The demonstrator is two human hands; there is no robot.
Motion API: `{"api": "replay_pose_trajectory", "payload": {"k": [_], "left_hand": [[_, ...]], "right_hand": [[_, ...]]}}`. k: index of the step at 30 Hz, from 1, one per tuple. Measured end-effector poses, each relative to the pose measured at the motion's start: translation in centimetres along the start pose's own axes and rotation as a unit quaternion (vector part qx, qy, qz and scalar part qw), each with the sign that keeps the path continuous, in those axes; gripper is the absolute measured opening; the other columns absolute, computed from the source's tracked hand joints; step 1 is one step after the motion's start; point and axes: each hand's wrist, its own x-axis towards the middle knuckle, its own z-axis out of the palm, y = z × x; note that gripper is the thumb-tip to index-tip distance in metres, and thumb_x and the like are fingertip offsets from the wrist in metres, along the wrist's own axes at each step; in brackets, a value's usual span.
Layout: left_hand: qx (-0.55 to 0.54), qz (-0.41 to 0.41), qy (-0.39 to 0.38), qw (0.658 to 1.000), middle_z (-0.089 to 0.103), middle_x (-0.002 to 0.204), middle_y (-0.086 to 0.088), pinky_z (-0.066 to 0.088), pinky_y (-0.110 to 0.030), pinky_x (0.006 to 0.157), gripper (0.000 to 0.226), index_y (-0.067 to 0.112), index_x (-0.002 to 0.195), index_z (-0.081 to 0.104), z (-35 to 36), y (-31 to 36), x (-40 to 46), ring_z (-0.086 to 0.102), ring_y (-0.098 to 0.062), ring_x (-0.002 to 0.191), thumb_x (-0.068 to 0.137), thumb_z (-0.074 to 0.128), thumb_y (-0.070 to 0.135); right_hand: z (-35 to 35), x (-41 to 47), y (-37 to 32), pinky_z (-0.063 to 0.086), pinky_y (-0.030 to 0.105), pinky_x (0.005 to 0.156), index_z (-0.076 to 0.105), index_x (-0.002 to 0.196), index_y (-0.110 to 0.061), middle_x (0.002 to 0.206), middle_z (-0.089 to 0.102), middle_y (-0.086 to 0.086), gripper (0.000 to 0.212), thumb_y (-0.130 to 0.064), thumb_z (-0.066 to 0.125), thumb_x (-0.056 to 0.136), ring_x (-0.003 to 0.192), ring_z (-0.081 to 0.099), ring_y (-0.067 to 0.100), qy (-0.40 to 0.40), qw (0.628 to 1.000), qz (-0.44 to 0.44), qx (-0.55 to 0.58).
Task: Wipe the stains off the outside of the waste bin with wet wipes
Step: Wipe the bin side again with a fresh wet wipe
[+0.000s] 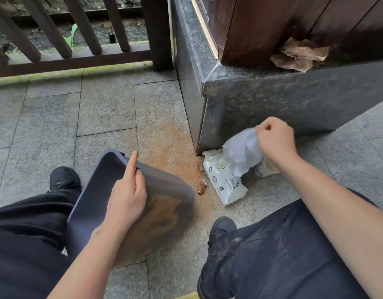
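Right hand (274, 140), right of centre: fingers clenched round a wet wipe (243, 152), which hangs down toward the wipes pack (224, 180) lying on the paving (52, 117) just below. Can't tell whether the wipe is fully out of the pack; its lower end overlaps the pack opening.

Left hand (126, 190), lower centre: gripping the rim of the waste bin (143, 216), index finger straight and pointing up along the edge, other fingers curled over it. Bin is tipped over between the legs, one wall facing up, brown staining across that wall toward the lower right.

To do this step well: pull the wipe straight up and clear so only one sheet comes (pack is unweighted, it may lift with it). Keep the left grip on the rim so the bin doesn't rock, then wipe the stained wall with firm strokes.

Further out: rust-coloured patch on the paving at centre, small brown scrap (201, 186) beside the pack, stone plinth (272, 100) upper right, wooden railing (67, 61) upper left.
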Motion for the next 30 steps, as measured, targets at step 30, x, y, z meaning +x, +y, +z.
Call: {"api": "replay_pose_trajectory", "payload": {"k": [30], "left_hand": [[0.003, -0.014, 0.007, 1.0, 0.054, 0.046, 0.003, 0.041, -0.038, 0.05, 0.052, 0.051, 0.149, 0.021, -0.2, -0.4, -0.1, 0.052, -0.021, 0.046, 0.102, 0.033, 0.034]], "right_hand": [[-0.3, 0.1, -0.2, 0.047, 0.038, 0.078, 0.058, 0.102, 0.0, 0.109, 0.063, 0.021, 0.018, -0.011, 0.044, 0.096, 0.102, 0.06, 0.038, -0.09, 0.964, -0.055, -0.242]]}}
